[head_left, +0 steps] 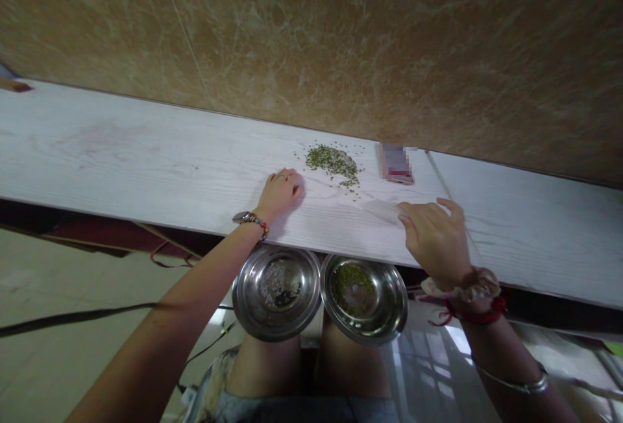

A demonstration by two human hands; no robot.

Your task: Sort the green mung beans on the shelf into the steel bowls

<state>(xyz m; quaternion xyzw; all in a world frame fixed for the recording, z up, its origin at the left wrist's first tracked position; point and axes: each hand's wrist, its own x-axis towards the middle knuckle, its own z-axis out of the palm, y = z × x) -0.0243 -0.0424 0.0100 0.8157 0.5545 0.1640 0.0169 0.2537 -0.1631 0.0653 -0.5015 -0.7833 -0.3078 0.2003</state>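
Note:
My left hand [281,193] rests on the white tabletop with its fingers curled in; nothing shows in it. Just beyond it lies a loose patch of green beans [321,158], with some white grains [343,156] among them. My right hand [435,231] is at the right of the patch, thumb and fingers closed on a pale, see-through flat piece [384,209] that points left toward the beans and is blurred. Below the table edge, a steel bowl [244,309] with white grains sits on the left, and another steel bowl [396,306] with green beans on the right.
A phone [397,163] lies on the table [146,170] near the brown marbled wall [311,40]. Both bowls are on my lap, against the table edge. A dark cable [82,318] crosses at the lower left. A brown object [14,85] lies at the far left.

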